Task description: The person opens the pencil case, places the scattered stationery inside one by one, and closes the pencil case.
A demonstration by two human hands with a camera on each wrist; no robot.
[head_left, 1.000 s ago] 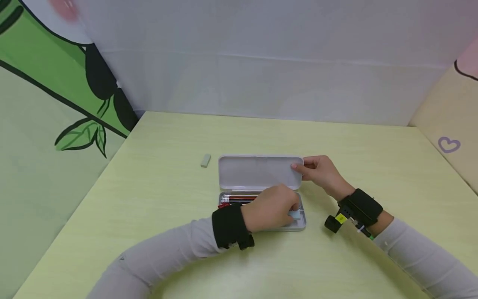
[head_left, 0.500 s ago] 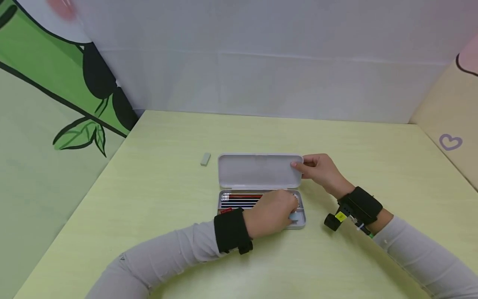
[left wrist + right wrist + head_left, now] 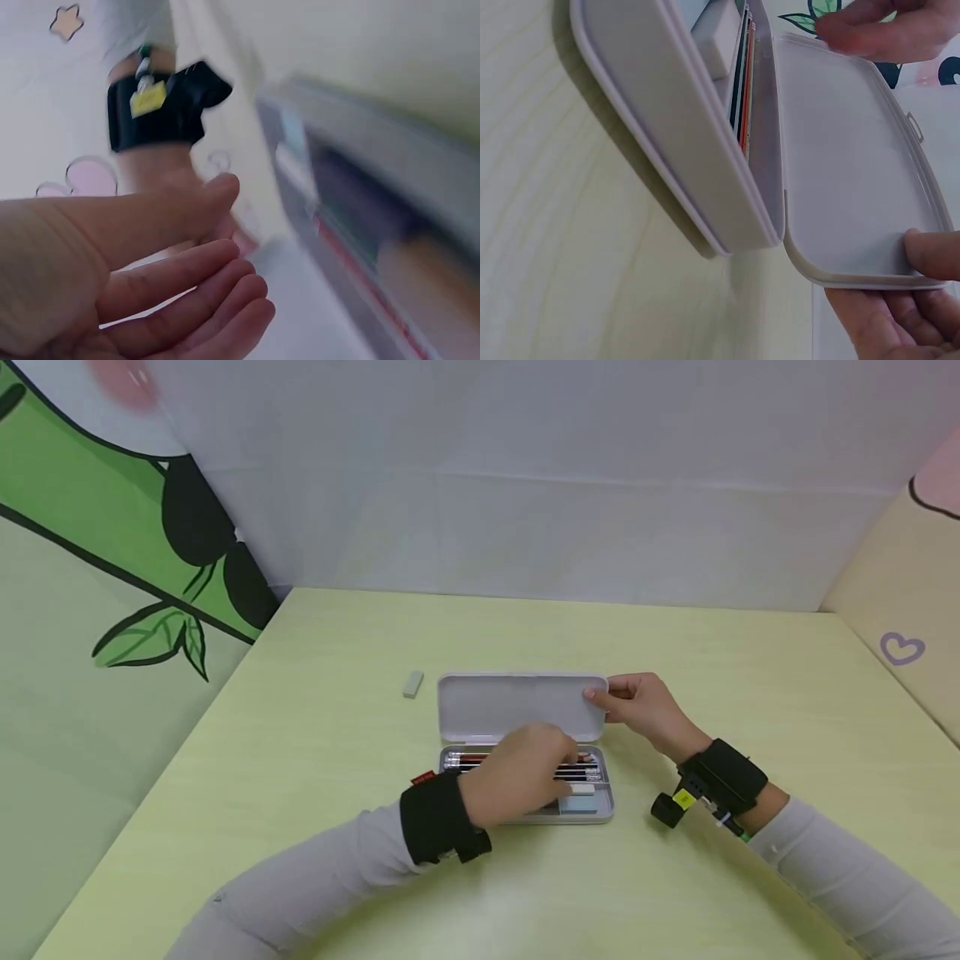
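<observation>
An opened white pencil case (image 3: 606,810) lies on the table, its lid (image 3: 487,706) tilted up behind. My right hand (image 3: 648,706) pinches the lid's right end, the thumb on the inner face and the fingers behind, as the right wrist view shows too. Over the case hovers my left hand (image 3: 517,777), fingers loosely bent; nothing shows between thumb and fingers (image 3: 225,262) in the left wrist view. Just right of its fingertips, a white eraser with a light-blue sleeve (image 3: 579,803) sits in the front compartment. Several pencils (image 3: 588,772) lie in the rear compartment, partly hidden by the left hand.
A small grey-green eraser (image 3: 412,684) lies on the pale wooden table (image 3: 330,735), left of the lid. A white sheet (image 3: 525,543) hangs behind the table. Painted panels stand on both sides. Each wrist wears a black band, the right one (image 3: 723,785) with its camera showing.
My left hand has drawn back left from the case's right end, uncovering the sleeved eraser and the pencil ends there. The right hand still holds the lid in the same place.
</observation>
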